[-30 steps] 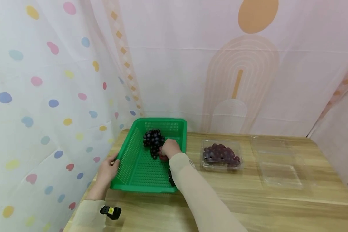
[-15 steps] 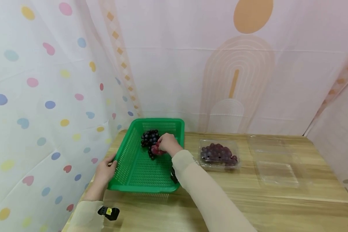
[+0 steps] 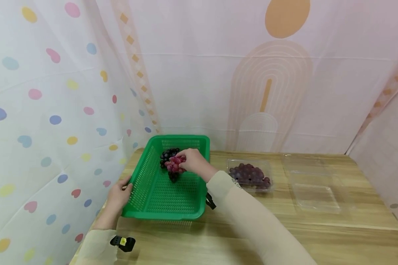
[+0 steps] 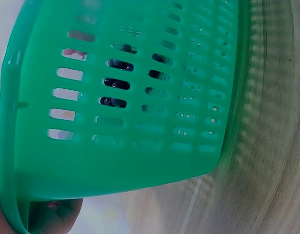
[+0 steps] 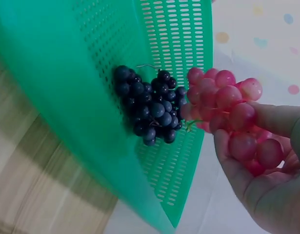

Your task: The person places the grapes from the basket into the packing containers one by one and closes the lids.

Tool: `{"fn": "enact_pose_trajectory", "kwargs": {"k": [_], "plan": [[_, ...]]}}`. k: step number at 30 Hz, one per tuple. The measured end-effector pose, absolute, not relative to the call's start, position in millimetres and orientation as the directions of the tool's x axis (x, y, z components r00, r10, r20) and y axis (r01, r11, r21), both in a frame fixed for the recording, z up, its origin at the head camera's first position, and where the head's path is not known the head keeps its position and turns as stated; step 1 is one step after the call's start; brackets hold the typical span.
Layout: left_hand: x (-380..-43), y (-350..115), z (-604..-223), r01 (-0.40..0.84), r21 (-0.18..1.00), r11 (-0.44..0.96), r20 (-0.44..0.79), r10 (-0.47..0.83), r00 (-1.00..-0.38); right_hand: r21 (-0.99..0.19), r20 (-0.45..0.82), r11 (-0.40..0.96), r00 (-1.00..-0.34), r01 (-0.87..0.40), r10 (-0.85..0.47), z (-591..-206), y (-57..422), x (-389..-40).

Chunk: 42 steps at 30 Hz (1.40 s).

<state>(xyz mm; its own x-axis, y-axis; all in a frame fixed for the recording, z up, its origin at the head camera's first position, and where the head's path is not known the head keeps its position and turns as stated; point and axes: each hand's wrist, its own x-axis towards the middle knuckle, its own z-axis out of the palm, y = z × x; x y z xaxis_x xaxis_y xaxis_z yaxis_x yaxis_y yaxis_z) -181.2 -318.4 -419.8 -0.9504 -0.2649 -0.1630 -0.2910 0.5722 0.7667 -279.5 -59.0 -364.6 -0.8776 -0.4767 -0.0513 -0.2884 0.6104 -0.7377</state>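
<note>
My right hand (image 3: 195, 161) grips a bunch of red grapes (image 5: 228, 105) by its near end, held up over the green basket (image 3: 166, 216). Inside the basket a bunch of black grapes (image 5: 154, 105) lies toward the far left, partly covered by the red ones in the head view. My left hand (image 3: 118, 195) holds the basket's left rim, thumb and fingers around the edge. In the left wrist view the basket's slotted wall (image 4: 115, 161) fills most of the picture, and only a bit of the left hand (image 4: 62, 217) shows below the rim.
A clear plastic box (image 3: 230, 187) with dark red grapes (image 3: 250, 175) stands right of the basket on the wooden table (image 3: 245, 228). Farther right lies an open clear plastic box (image 3: 318, 197). Curtains (image 3: 185, 73) hang behind and at the left.
My right hand has lifted the red grapes up from low in the basket, bringing them into plain sight above the black bunch. The left hand keeps its hold on the rim.
</note>
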Motion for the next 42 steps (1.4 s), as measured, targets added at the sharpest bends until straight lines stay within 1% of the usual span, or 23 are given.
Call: {"fn": "enact_pose_trajectory", "kwargs": {"k": [5,11,15,21,26,31,38,42], "plan": [[-180.7,-322.2,-420.5,-0.289,0.756,0.587,-0.157,-0.265,-0.951,-0.739,-0.007,0.581,-0.859,-0.341,-0.513,-365.8,-50.7,-275.0],[-179.8,-326.6,-419.8,-0.289,0.753,0.591,-0.158,-0.264,-0.951,-0.708,0.137,0.545,-0.845,-0.449,-0.518,-367.9,-40.2,-271.9],[-178.4,-328.1,-418.9,-0.291,0.746,0.599,-0.163,-0.259,-0.952,-0.734,0.192,0.478,-0.823,-0.482,-0.535,-372.0,-27.8,-269.8],[-180.9,-327.6,-419.7,-0.289,0.733,0.616,-0.150,-0.267,-0.952,-0.756,0.241,0.425,-0.815,-0.498,-0.527,-374.6,-0.3,-263.6],[-181.5,-325.6,-420.9,-0.300,0.744,0.596,-0.150,-0.289,-0.946,-0.763,0.267,0.404,-0.814,-0.505,-0.515,-374.8,21.7,-259.7],[-181.5,-325.0,-421.5,-0.307,0.755,0.579,-0.161,-0.290,-0.943,-0.746,0.338,0.380,-0.803,-0.547,-0.490,-377.5,44.5,-257.6],[-184.8,-324.5,-420.7,-0.327,0.779,0.536,-0.211,-0.267,-0.940,-0.790,0.362,0.335,-0.831,-0.514,-0.422,-383.7,78.4,-256.2],[-186.2,-325.7,-420.2,-0.320,0.783,0.533,-0.216,-0.249,-0.944,-0.800,0.375,0.319,-0.838,-0.509,-0.397,-385.8,96.7,-253.5]]}}
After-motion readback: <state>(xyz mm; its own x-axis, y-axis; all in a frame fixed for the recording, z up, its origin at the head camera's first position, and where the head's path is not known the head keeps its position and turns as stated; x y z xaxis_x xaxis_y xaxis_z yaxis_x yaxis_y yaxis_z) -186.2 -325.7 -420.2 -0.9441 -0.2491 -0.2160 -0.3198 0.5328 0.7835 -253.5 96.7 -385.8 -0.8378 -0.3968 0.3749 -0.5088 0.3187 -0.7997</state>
